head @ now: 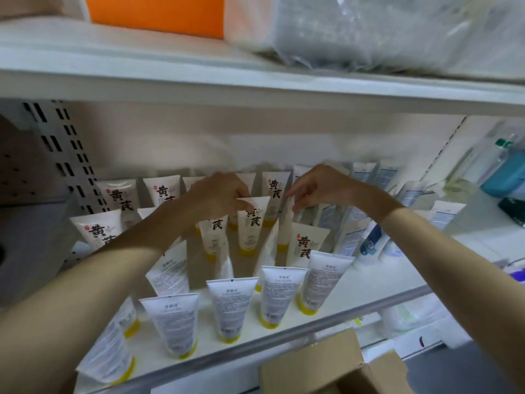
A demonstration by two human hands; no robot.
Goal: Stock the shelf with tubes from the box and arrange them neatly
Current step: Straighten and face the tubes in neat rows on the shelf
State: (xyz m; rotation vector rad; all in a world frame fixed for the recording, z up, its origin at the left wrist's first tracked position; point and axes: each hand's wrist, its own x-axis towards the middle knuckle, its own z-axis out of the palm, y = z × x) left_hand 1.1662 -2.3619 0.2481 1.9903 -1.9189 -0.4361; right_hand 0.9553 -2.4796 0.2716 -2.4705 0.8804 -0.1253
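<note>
Caught the left hand (218,194) stretched in over the shelf (377,277), thumb and fingertips pinching the top crimped edge of an upright tube (253,226) sitting just at 12 o'clock of frame centre. Spotted the right hand (315,189) at 2 o'clock of that tube, fingers loosely curled, tips down at the top of a neighbouring edge-on tube (285,231); couldn't tell whether touching or actually gripping, too blurry there. Counted a front row of tubes (230,305) standing cap-down, backs facing out, right behind the metal front rail (355,309), plus a leaning tube (110,356) at 8 o'clock tipped close to the shelf lip. Noticed a strip of bare shelf between that front row and the middle rows, about 6 o'clock of the pinched tube, and only narrow gaps tube to tube elsewhere. Saw more printed tubes (162,191) lined up near the back wall (199,143) at 11 o'clock, and blue-and-white tubes (366,177) crowding 2 o'clock. Found the cardboard box (321,365) open at 5 o'clock, below the rail. Had the upper shelf (255,89) edge running across at 12, with a band of bare wall between it and both hands
</note>
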